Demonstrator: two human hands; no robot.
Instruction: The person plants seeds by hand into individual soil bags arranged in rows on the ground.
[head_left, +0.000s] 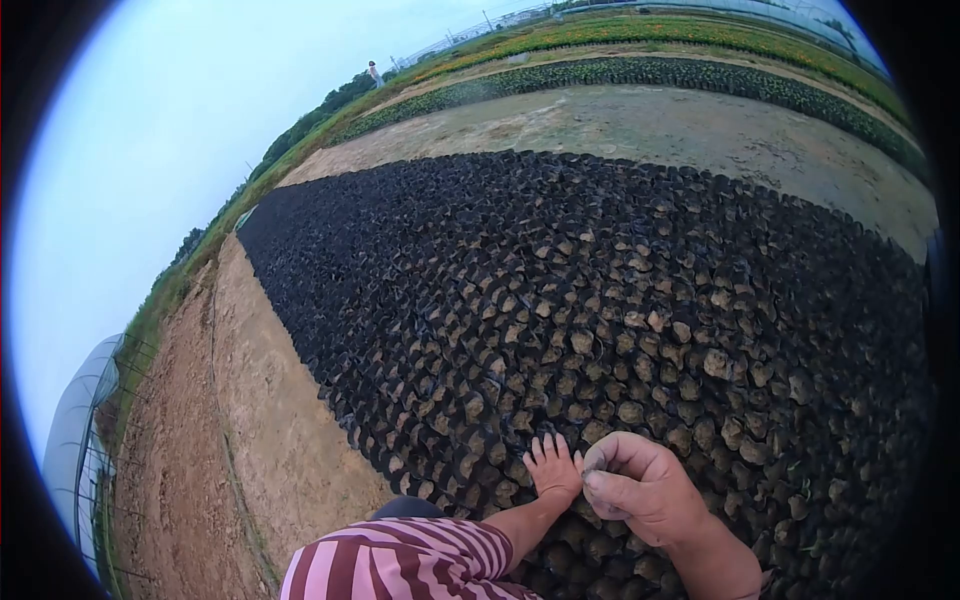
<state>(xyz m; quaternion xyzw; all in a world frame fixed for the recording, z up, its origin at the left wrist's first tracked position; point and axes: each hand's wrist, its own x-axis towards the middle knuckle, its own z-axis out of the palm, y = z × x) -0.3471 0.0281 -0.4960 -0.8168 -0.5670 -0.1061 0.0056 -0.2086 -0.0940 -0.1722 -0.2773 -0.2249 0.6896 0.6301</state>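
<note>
Many black bags filled with brown soil [582,343] stand packed side by side in a wide bed. My left hand [553,468] lies over the bags at the lower middle, its fingers spread and nothing visible in it. Just to its right and nearer the camera, my right hand [640,488] is raised above the bags, thumb and index finger pinched together. Whatever lies between those fingertips, if anything, is too small to make out. A striped sleeve [400,560] covers my left upper arm.
Bare ground [290,400] and reddish soil [165,430] run along the left, beside a plastic-covered greenhouse [80,430]. Beyond the bags lie a dirt strip [640,115] and rows of green plants [650,70]. A person [375,74] stands far off at the upper left.
</note>
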